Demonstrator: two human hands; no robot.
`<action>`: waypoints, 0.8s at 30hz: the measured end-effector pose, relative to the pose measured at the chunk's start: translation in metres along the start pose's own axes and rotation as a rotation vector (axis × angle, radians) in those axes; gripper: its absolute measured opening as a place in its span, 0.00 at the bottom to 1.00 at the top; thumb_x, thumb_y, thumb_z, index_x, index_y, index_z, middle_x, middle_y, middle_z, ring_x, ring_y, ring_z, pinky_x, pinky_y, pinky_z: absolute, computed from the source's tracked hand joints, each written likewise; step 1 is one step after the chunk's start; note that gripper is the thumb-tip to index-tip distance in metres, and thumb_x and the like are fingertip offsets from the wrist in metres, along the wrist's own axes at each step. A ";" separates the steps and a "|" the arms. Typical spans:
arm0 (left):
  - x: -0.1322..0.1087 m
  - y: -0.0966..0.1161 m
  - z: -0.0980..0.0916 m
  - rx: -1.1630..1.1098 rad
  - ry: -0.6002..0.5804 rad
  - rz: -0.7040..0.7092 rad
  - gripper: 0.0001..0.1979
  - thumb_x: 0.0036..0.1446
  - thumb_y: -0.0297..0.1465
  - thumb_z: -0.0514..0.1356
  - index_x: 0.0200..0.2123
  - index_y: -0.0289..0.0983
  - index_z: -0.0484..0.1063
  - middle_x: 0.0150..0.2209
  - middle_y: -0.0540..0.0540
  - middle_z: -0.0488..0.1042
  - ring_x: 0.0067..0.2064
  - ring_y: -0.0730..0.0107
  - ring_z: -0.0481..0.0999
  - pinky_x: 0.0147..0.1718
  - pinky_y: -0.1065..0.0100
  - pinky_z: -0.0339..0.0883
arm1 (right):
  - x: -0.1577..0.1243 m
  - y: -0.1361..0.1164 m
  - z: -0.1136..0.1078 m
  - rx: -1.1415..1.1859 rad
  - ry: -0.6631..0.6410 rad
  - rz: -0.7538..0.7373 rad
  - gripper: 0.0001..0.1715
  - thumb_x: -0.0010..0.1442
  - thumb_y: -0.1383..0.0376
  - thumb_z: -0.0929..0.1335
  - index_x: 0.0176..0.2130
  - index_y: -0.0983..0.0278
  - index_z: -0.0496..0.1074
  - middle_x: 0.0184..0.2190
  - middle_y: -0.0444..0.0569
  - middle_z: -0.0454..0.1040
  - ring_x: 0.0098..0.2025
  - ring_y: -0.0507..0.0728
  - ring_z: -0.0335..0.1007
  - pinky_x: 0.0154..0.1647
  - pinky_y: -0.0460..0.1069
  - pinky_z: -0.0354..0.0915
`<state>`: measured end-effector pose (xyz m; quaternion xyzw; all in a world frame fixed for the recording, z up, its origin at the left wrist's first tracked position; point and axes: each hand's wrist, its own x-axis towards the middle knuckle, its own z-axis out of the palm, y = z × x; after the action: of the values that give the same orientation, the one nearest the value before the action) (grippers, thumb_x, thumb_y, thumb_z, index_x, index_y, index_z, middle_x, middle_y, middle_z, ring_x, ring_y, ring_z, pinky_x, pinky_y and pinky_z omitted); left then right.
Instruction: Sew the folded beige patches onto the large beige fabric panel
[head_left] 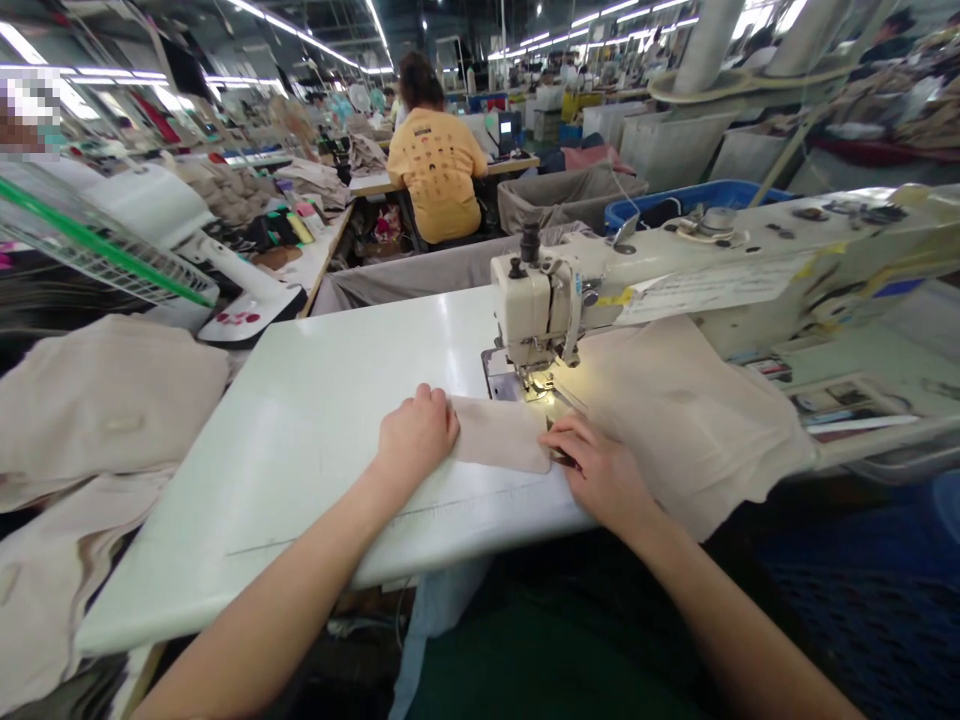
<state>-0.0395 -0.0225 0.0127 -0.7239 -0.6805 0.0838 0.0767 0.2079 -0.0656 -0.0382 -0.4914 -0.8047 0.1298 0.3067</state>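
A small beige fabric piece [499, 433] with a rounded corner lies on the white sewing table, its far edge by the lit presser foot [538, 385] of the sewing machine [532, 305]. My left hand [420, 435] is closed on the piece's left end, fingers curled over it. At the piece's right edge, just in front of the foot, my right hand [604, 470] has its fingers bent together. Something small and dark shows beneath them, too hidden to name. A larger beige fabric panel [675, 420] spreads under the machine arm and hangs over the table's front edge.
Beige fabric pieces [112, 400] are stacked left of the white table [337, 390]. A white fan with a green rim [105, 240] stands behind them. Beyond the machine are a grey cloth bin [562, 195], a blue tub [697, 200] and a seated person in a yellow shirt [436, 170].
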 end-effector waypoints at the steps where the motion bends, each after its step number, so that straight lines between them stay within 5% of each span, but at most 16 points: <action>1: 0.000 0.000 -0.001 0.000 -0.001 -0.001 0.17 0.67 0.35 0.45 0.44 0.32 0.69 0.43 0.37 0.72 0.40 0.54 0.78 0.30 0.62 0.70 | 0.000 0.000 -0.001 -0.009 -0.026 -0.006 0.27 0.53 0.80 0.61 0.44 0.59 0.76 0.45 0.47 0.76 0.45 0.55 0.75 0.42 0.46 0.70; 7: -0.005 0.005 -0.003 -0.033 0.040 0.035 0.13 0.66 0.32 0.48 0.42 0.32 0.71 0.41 0.36 0.73 0.41 0.51 0.77 0.32 0.60 0.70 | -0.001 -0.002 -0.006 -0.078 -0.136 -0.028 0.25 0.52 0.81 0.62 0.43 0.61 0.77 0.45 0.47 0.77 0.43 0.54 0.75 0.41 0.46 0.70; 12: -0.007 0.034 0.008 -0.227 0.211 0.693 0.15 0.69 0.28 0.50 0.56 0.36 0.66 0.58 0.40 0.69 0.60 0.56 0.66 0.56 0.56 0.63 | -0.001 -0.006 -0.009 -0.131 -0.171 -0.089 0.26 0.54 0.81 0.61 0.44 0.61 0.77 0.50 0.48 0.77 0.43 0.55 0.76 0.41 0.47 0.71; 13: -0.006 0.040 0.011 -0.257 0.237 0.726 0.16 0.69 0.31 0.51 0.58 0.36 0.65 0.60 0.40 0.68 0.61 0.56 0.65 0.58 0.56 0.61 | -0.001 -0.006 -0.008 -0.136 -0.175 -0.102 0.26 0.55 0.81 0.61 0.45 0.61 0.77 0.51 0.49 0.77 0.44 0.55 0.76 0.42 0.47 0.71; 24: 0.010 0.053 0.009 -0.203 0.260 0.560 0.17 0.70 0.38 0.52 0.58 0.40 0.67 0.54 0.42 0.72 0.55 0.56 0.69 0.48 0.57 0.64 | 0.021 0.004 0.004 -0.116 -0.147 -0.096 0.27 0.56 0.82 0.60 0.47 0.63 0.76 0.50 0.51 0.78 0.48 0.57 0.76 0.46 0.49 0.72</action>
<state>0.0101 -0.0160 -0.0084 -0.8914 -0.4445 -0.0599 0.0646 0.2014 -0.0447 -0.0357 -0.4586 -0.8537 0.1037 0.2238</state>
